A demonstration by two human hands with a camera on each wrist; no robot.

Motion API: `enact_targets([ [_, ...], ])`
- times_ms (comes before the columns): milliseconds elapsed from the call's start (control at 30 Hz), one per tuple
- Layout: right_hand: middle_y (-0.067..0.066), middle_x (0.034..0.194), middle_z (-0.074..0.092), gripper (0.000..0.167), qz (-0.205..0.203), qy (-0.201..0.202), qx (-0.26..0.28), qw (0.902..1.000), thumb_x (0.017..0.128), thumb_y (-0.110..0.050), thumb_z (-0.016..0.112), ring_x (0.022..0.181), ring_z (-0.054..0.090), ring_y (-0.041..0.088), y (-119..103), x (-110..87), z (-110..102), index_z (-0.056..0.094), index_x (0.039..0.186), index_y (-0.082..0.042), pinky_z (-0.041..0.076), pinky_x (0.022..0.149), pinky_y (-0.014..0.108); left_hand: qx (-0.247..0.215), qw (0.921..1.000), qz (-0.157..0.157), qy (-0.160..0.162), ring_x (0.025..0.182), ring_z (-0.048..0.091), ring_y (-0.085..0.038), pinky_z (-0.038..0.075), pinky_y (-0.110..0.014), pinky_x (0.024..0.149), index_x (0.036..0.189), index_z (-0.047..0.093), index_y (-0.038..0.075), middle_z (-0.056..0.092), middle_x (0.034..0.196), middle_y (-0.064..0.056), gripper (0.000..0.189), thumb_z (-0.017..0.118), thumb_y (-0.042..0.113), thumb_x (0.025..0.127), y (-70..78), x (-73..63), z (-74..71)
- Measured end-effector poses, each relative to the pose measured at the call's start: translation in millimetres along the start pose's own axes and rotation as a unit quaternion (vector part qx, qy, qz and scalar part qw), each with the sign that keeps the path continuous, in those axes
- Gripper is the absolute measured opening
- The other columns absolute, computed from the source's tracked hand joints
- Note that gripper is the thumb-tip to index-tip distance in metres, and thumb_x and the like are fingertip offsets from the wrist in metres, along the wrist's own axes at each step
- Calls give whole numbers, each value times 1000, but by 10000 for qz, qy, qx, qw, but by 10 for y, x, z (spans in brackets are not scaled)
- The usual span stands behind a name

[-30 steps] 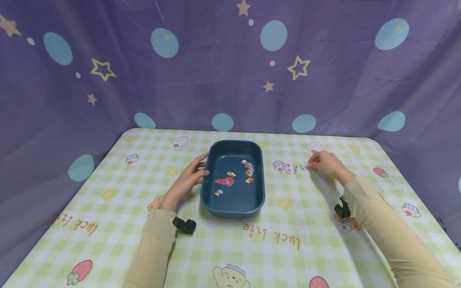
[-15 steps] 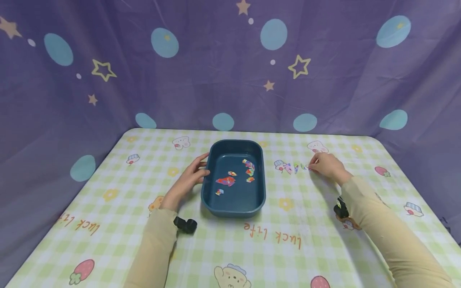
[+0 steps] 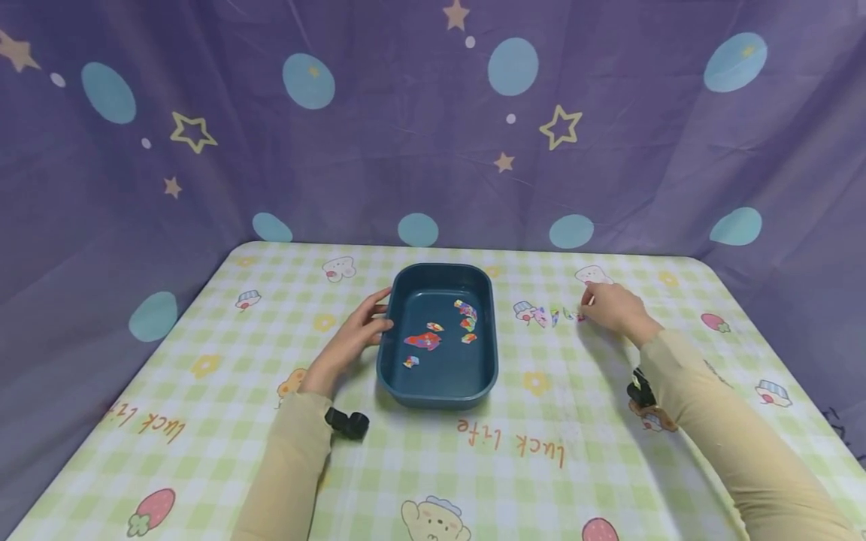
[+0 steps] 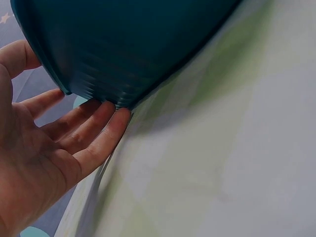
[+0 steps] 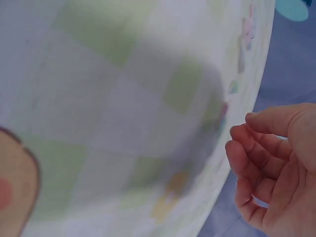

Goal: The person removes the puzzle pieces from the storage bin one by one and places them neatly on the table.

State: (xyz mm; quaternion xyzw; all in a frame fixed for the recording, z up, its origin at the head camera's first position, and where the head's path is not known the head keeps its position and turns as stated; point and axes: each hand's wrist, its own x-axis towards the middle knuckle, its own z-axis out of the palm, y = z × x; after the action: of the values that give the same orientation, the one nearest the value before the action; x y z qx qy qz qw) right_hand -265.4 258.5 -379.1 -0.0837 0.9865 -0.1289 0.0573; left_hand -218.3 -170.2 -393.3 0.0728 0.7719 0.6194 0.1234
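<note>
A dark teal rectangular tray (image 3: 437,400) stands mid-table with several small, flat, brightly coloured cut-out pieces inside, among them a larger red-purple one (image 3: 422,341). My left hand (image 3: 353,333) rests at its left side; in the left wrist view the fingertips (image 4: 118,121) touch the outer wall. To the right of the tray, a short row of similar pieces lies on the cloth, with a pink one (image 3: 539,317) at its left end. My right hand (image 3: 612,309) is beside the row's right end, near a small reddish piece (image 3: 580,316). Its fingers are loosely bent, with nothing seen between them.
The table wears a green-and-white checked cloth (image 3: 271,466) printed with cartoons and lettering. Behind it hangs a purple curtain (image 3: 406,150) with stars and blue ovals. A black wrist camera (image 3: 348,424) sits on the left sleeve, close to the tray's near left corner.
The right fingers, which were at the row's end pinching a small piece, have let go and drawn slightly right; the reddish piece now shows on the cloth. Left hand and tray stay put.
</note>
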Motion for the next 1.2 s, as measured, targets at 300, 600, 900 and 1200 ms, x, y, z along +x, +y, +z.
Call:
enact_targets([
  [300,6,80,65,16,-545,173,-120,9983,85,-20,55,65,57,18,-406,-16,-89,64,92,-8,44,53,35,179,9998,45,42,118,43,-31,46,-39,89,144,25,26,34,137,-17,60,50,16,90,-94,82,-12],
  [600,2,77,65,13,-1222,377,-81,9918,86,-21,57,61,56,14,-992,14,-61,64,92,-12,45,55,34,49,10000,-16,-26,118,43,-34,47,-39,87,145,24,21,33,138,-20,61,49,11,90,-99,70,-16],
  [900,-2,81,66,9,-2110,504,-207,9760,85,-23,61,72,59,13,-1605,-16,-11,65,89,-16,49,63,35,272,9995,129,-5,117,45,-32,47,-40,88,144,24,25,34,137,-18,61,49,16,89,-112,60,-31],
  [1200,-7,77,63,8,-2844,87,-502,9574,84,-24,63,65,56,7,-2042,-53,172,66,89,-18,47,60,28,125,9999,100,-63,119,43,-34,47,-39,88,145,22,25,31,139,-19,61,48,16,91,-108,50,-28],
])
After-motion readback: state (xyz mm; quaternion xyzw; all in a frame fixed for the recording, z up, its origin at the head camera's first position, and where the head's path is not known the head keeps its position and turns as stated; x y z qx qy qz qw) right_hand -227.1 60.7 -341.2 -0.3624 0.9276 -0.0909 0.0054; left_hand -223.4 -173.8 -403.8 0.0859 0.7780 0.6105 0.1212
